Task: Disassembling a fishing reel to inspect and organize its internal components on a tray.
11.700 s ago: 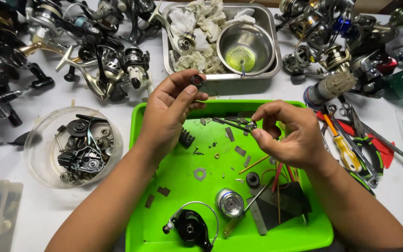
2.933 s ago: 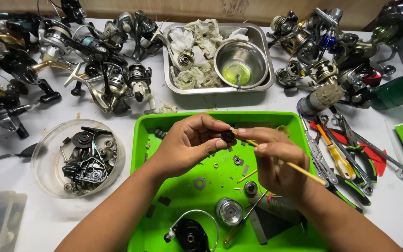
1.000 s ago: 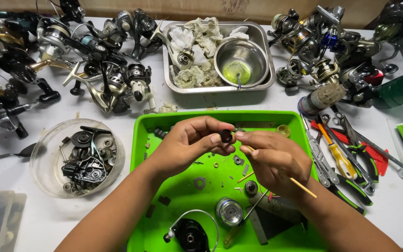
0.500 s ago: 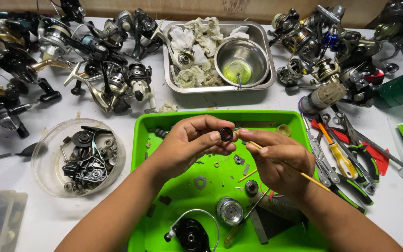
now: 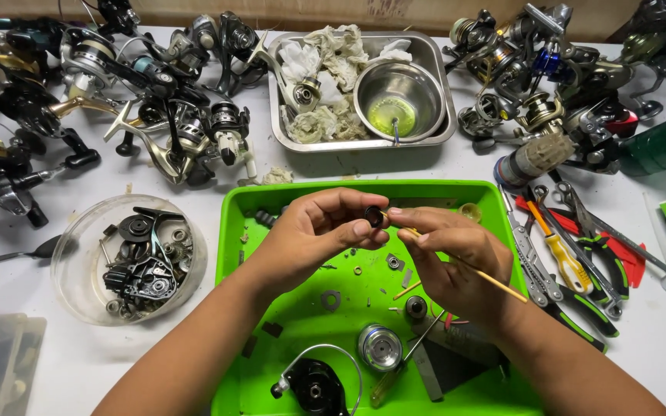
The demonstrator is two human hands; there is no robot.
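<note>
My left hand (image 5: 314, 231) pinches a small dark round ring-shaped part (image 5: 374, 216) between thumb and fingertips, above the green tray (image 5: 267, 208). My right hand (image 5: 449, 258) holds a thin wooden stick (image 5: 495, 277), its tip touching the dark part. In the tray below lie a black reel body with a wire bail (image 5: 314, 381), a silver spool (image 5: 379, 347), washers, screws and other small parts.
A clear round tub of dark reel parts (image 5: 129, 258) sits left of the tray. Several fishing reels (image 5: 140, 92) crowd the back left and back right. A steel pan (image 5: 441, 135) holds rags and a steel bowl (image 5: 398, 96). Pliers and screwdrivers (image 5: 572, 254) lie at the right.
Both hands have stayed together over the tray with the small part and stick. The stick's free end has shifted slightly in my right hand.
</note>
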